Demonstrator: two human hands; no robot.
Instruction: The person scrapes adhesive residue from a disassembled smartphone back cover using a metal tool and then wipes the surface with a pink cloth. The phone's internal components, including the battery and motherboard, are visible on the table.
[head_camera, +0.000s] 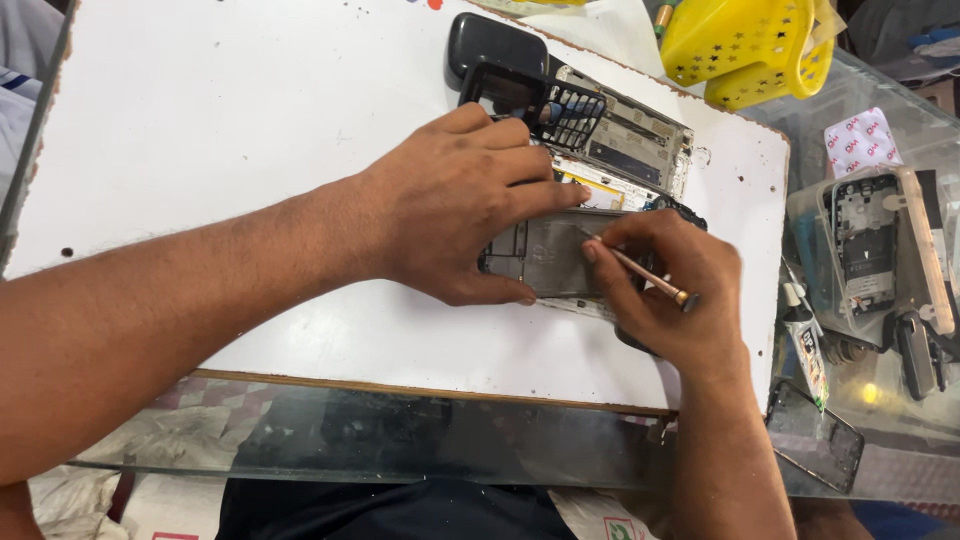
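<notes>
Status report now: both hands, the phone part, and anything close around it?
Left hand pressing grey phone body flat on white board. Right hand holds thin tool, tip on it. Black keypad frame just behind.

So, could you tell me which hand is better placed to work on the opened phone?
Probably the right hand: it holds the thin tool, tip on the phone. The left hand is pinning the phone down.

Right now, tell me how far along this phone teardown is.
Done: the black back cover and the keypad frame lie off, with a bare metal chassis beside them on the white board. In hand: the left hand pins the grey phone body flat while the right hand works a slim screwdriver at its top face. Left: that body is not yet apart.
</notes>
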